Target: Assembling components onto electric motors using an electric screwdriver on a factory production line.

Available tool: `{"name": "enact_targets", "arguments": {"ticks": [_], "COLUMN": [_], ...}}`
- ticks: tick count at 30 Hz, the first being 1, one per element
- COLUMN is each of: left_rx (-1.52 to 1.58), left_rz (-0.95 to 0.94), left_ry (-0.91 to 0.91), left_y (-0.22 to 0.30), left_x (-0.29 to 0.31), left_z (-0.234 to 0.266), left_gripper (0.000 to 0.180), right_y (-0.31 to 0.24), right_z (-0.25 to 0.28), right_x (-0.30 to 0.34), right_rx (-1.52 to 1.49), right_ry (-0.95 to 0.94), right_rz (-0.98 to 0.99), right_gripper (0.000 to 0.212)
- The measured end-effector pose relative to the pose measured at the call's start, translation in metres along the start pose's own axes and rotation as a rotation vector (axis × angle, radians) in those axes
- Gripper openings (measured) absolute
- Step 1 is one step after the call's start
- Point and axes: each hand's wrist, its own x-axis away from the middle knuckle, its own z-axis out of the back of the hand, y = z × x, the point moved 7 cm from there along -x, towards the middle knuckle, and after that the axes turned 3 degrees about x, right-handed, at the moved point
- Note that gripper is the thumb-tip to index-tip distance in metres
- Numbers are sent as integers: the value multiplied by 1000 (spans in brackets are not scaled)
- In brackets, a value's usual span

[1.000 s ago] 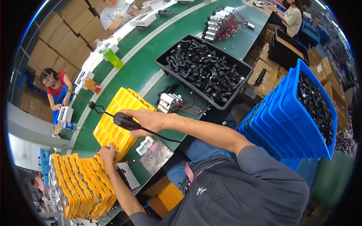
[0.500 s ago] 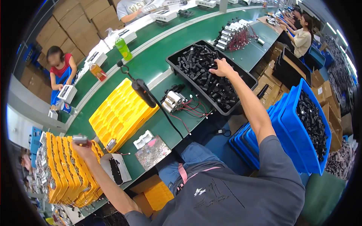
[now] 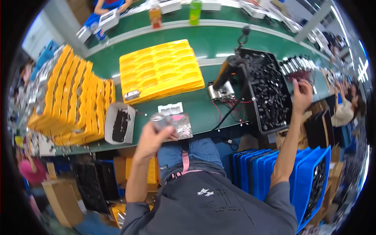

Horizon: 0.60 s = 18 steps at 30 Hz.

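Note:
My left hand (image 3: pixel 150 140) is closed round a silver cylindrical motor-like part (image 3: pixel 158 120), above a shiny patterned pad (image 3: pixel 183 128) at the table's near edge. A white moulded holder (image 3: pixel 171 109) lies just behind it. My right hand (image 3: pixel 302 96) is raised by the right side of a black bin (image 3: pixel 275 130) filled with small black plastic parts (image 3: pixel 268 84). Its fingertips are drawn together; whatever they hold, if anything, is too small to make out. Silver motors (image 3: pixel 222 93) with red wires lie between the hands, partly behind a hanging black power screwdriver (image 3: pixel 227 70).
Stacked yellow trays (image 3: pixel 156 66) lie at centre left, one silver part (image 3: pixel 131 94) on the top one. More loaded yellow trays (image 3: pixel 70 102) rise at far left beside a white box (image 3: pixel 110 125) of black pieces. Blue bins (image 3: pixel 301 172) stand on the lower right.
My left hand has brought the silver part from the yellow stack to the pad in front of me. The right hand has lifted out of the black bin. My view has turned left.

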Motion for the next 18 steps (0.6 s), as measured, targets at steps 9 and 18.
{"name": "enact_targets", "arguments": {"ticks": [9, 18], "left_rx": [-434, -421], "left_rz": [-221, -253], "left_ry": [86, 146], "left_y": [-8, 12], "left_x": [19, 48], "left_z": [-46, -42], "left_gripper": [27, 35], "right_y": [-237, -247], "right_z": [-68, -149], "right_x": [140, 198], "right_rx": [-805, -1063], "right_ry": [-835, -1022], "right_rz": [-260, -734], "right_gripper": [43, 48]}}
